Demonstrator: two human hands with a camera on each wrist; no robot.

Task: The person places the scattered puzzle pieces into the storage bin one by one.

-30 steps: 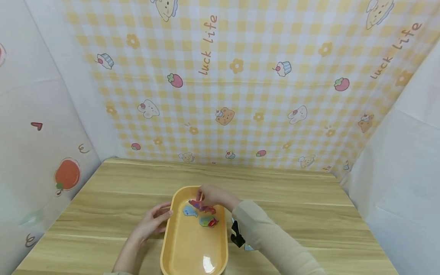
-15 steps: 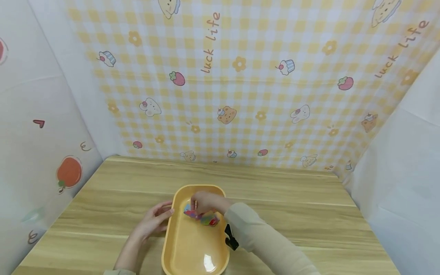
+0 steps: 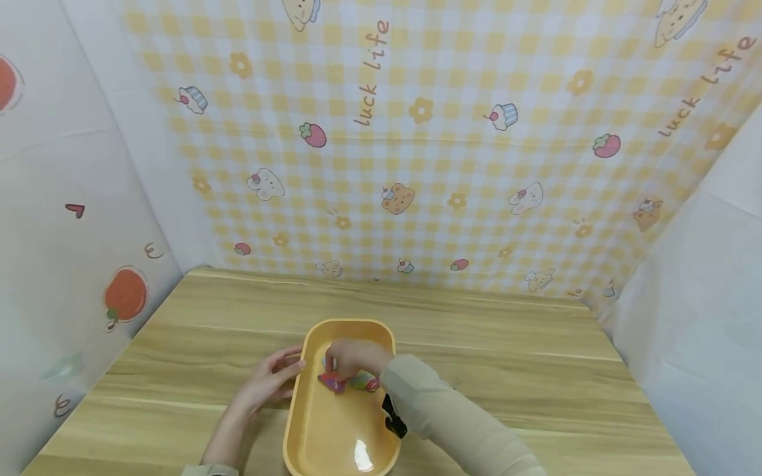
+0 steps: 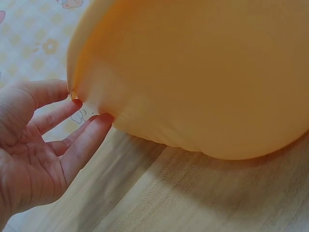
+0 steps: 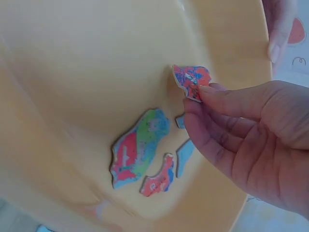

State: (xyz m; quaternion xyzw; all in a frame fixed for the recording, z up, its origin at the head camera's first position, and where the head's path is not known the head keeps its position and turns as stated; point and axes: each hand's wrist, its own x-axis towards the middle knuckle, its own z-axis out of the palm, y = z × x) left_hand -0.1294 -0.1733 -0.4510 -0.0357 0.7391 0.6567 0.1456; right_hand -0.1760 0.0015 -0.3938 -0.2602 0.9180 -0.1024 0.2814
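Note:
A yellow oval-cornered tray stands on the table. Over its far part, my right hand pinches a red and purple puzzle piece between thumb and fingertips. Below that hand in the right wrist view lie a large green, red and blue puzzle piece, a curved red piece and a light blue piece. A small blue piece is partly hidden behind my fingers. My left hand touches the tray's left outer side with its fingertips, the fingers fairly straight.
The wood-grain table ends at a yellow checked cloth behind and white cloths at both sides. A sliver of a blue piece shows outside the tray. A black buckle hangs by my right wrist.
My right hand has moved the red and purple piece a little left and nearer inside the tray, over the light blue piece. The left hand stays at the tray's side.

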